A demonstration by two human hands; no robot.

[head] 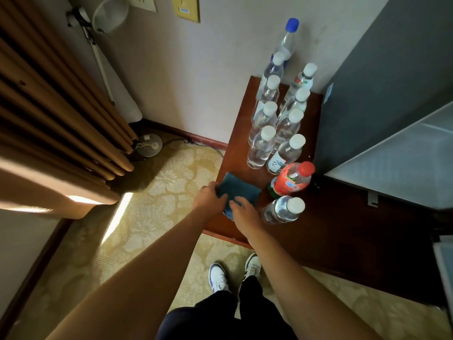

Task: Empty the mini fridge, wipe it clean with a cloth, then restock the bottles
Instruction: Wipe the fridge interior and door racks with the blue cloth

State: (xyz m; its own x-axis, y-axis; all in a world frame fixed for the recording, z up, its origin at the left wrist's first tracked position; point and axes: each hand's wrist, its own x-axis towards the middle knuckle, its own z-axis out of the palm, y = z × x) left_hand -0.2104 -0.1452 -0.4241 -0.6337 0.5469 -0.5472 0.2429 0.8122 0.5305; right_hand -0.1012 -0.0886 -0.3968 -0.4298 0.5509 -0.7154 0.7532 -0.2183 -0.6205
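Both hands, left hand (pixel 210 197) and right hand (pixel 242 212), outstretched, fingers grasping the blue cloth (pixel 241 191)

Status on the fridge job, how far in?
Emptying looks done: the bottles stand in rows on the wooden cabinet top. In hand: left hand and right hand both grip the blue cloth. Fridge interior not visible, so wiping can't be confirmed. Restocking remains.

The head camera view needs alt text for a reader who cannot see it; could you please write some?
Both hands, left hand and right hand, hold a blue cloth at the near corner of a wooden cabinet top. Behind it stand capped bottles, mostly clear, beside a grey mini fridge.
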